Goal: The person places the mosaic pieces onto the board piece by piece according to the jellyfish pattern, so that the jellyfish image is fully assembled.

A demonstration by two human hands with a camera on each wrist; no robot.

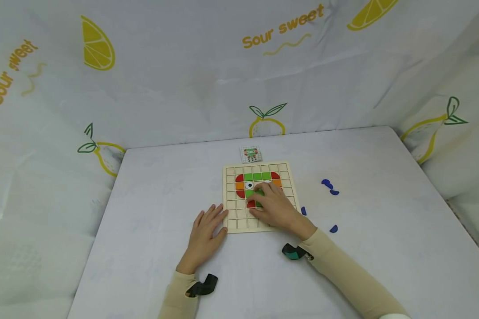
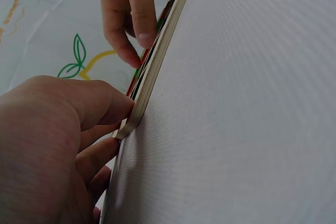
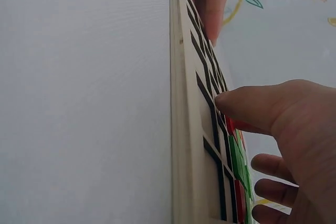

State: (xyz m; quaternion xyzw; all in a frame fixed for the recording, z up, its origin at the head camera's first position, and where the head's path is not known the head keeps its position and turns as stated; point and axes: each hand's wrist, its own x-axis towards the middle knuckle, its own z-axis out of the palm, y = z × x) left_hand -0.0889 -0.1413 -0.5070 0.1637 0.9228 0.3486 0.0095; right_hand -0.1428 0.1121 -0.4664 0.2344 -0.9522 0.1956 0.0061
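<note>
A square wooden grid board (image 1: 237,224) lies on the table, holding red, green and orange pieces and a white eye piece (image 1: 249,185). My right hand (image 1: 277,206) is over the board, thumb and index finger apart around a red piece (image 1: 250,204) in a lower row; the palm side hides other cells. In the right wrist view, the thumb (image 3: 236,103) touches the grid, with green pieces (image 3: 237,158) beside the fingers. My left hand (image 1: 205,237) rests at the board's near left corner with fingers spread, and its thumb (image 2: 105,100) touches the edge in the left wrist view.
A small pattern card (image 1: 250,154) lies beyond the board's far edge. Several blue half-round pieces are scattered to the right, among them one blue piece (image 1: 333,229) nearer the front and another blue piece (image 1: 304,211) beside the board. A white cloth (image 1: 163,186) covers the table.
</note>
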